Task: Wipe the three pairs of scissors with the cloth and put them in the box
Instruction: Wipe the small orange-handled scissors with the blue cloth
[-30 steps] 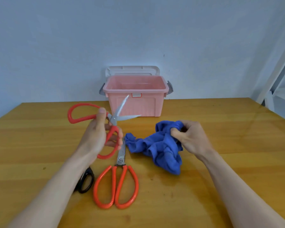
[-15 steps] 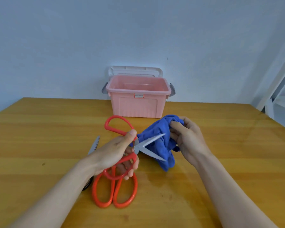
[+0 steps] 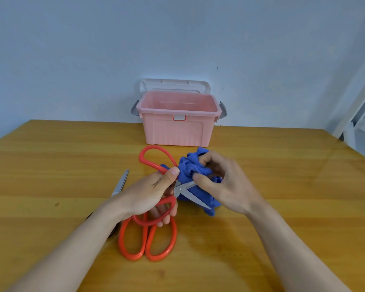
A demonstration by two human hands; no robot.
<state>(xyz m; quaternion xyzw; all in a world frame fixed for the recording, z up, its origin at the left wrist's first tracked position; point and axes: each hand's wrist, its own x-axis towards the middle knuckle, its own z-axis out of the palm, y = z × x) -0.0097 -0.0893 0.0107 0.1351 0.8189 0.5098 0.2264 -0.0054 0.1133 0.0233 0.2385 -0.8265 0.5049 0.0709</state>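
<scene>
My left hand (image 3: 150,194) grips the red-handled scissors (image 3: 154,157) by the handles, blades spread and pointing right. My right hand (image 3: 219,184) holds the bunched blue cloth (image 3: 190,167) pinched around the upper blade; the lower blade lies bare against the cloth. A second red-handled pair (image 3: 148,243) lies on the table beneath my left hand, its blades hidden. The third pair, black-handled, shows only its steel blade (image 3: 120,183) left of my left wrist. The open pink box (image 3: 178,131) stands at the back of the table.
The box's white lid (image 3: 174,85) leans behind it against the blue wall. The wooden table (image 3: 282,186) stretches wide on both sides. A white shelf frame (image 3: 358,114) stands past the table's right edge.
My right hand has brought the cloth onto the upper blade and closed around it. My left hand has lifted the scissors slightly toward the cloth. One second ago the scissors were held up at the left.
</scene>
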